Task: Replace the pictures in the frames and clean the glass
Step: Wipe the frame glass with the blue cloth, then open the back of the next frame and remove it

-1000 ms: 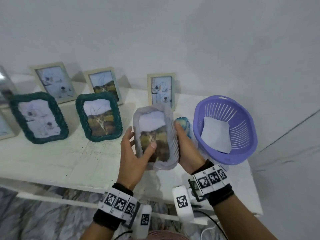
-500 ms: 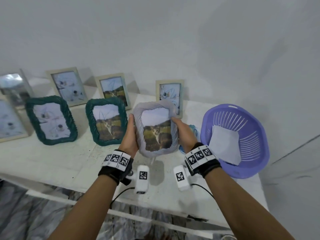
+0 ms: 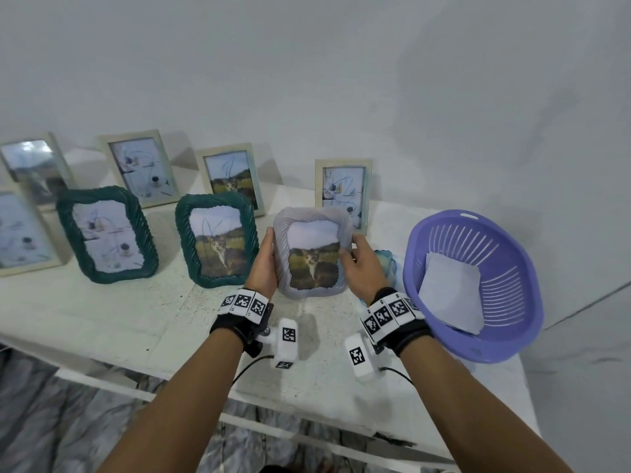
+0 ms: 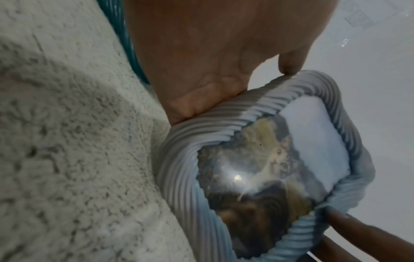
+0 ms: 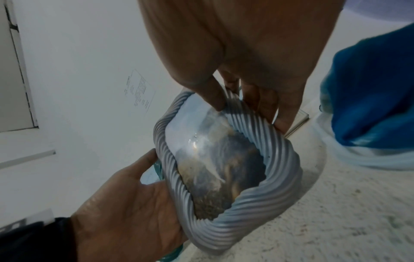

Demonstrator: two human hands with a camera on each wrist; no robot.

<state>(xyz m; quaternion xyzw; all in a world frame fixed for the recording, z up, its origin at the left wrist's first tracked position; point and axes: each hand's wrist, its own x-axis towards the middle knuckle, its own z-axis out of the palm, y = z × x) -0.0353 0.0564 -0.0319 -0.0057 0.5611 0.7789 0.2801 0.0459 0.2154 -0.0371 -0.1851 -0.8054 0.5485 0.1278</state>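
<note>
Fingers of the right hand [image 3: 363,268] curl round the right edge of the grey ribbed photo frame [image 3: 312,256], thumb on its front; the left hand [image 3: 264,264] grips its left edge. The frame stands upright on the white table [image 3: 102,322], between a green frame [image 3: 216,238] and a purple basket [image 3: 478,285].

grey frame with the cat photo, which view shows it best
The head view: the grey frame appears whole, upright and facing the camera, with both hands at its sides. The left wrist view shows it close but skewed, with glare on the glass. The right wrist view shows it foreshortened, the cat washed out.
</note>
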